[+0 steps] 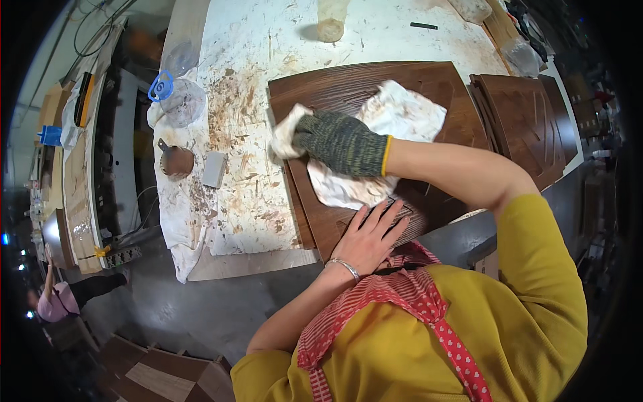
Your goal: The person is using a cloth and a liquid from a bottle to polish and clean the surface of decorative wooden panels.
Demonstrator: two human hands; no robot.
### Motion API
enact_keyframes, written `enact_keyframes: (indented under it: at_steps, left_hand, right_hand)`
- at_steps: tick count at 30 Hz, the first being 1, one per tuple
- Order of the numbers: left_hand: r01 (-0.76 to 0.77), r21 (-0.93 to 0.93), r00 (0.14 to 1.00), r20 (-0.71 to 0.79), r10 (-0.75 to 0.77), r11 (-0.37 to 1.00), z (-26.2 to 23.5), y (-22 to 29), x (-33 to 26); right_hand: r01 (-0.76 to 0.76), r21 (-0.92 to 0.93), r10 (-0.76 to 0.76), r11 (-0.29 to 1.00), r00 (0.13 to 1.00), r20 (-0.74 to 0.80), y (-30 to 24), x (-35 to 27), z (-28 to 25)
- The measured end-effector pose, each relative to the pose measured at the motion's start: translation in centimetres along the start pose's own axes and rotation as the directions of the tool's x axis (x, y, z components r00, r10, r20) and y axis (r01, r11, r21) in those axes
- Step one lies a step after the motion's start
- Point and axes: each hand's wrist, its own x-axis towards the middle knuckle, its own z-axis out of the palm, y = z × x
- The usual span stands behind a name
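The gloved right hand (340, 142) has its grip closed on a bunched white rag (288, 134) at the left edge of a brown wooden panel (355, 86) on the table (254, 201). The bare left hand (367, 236) lies open on the panel's near edge. Markings on a blue round piece (161, 86) are too small to read; a pot (177, 163) holds something brown.

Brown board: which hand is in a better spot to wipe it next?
Probably the gloved right hand: it grips a bunched white cloth at the left edge of the brown board. The bare left hand rests spread on the board, holding nothing.
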Motion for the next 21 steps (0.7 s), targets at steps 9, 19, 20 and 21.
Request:
enact_keyframes:
  at_steps: [9,19,20,21]
  left_hand:
    - [0.043,-0.003,0.994,-0.104,-0.043,0.999,-0.2,0.9,0.1]
    - [-0.019,-0.997,0.823,-0.057,-0.565,0.074,-1.8,3.3,9.9]
    - [-0.022,-0.996,0.809,-0.068,-0.583,0.086,-1.7,3.6,10.8]
    - [-0.092,-0.977,0.769,-0.193,-0.610,0.193,-1.9,4.0,11.9]
  right_hand:
    - [-0.545,0.354,0.505,0.760,0.838,0.207,0.5,-8.9,-11.1]
    - [-0.338,0.873,0.722,0.352,0.692,-0.023,-1.7,-18.7,-10.0]
    - [-0.325,0.852,0.752,0.410,0.649,-0.115,-1.7,-19.4,-11.5]
    - [-0.319,0.823,0.778,0.469,0.590,-0.215,-1.5,-20.6,-12.9]
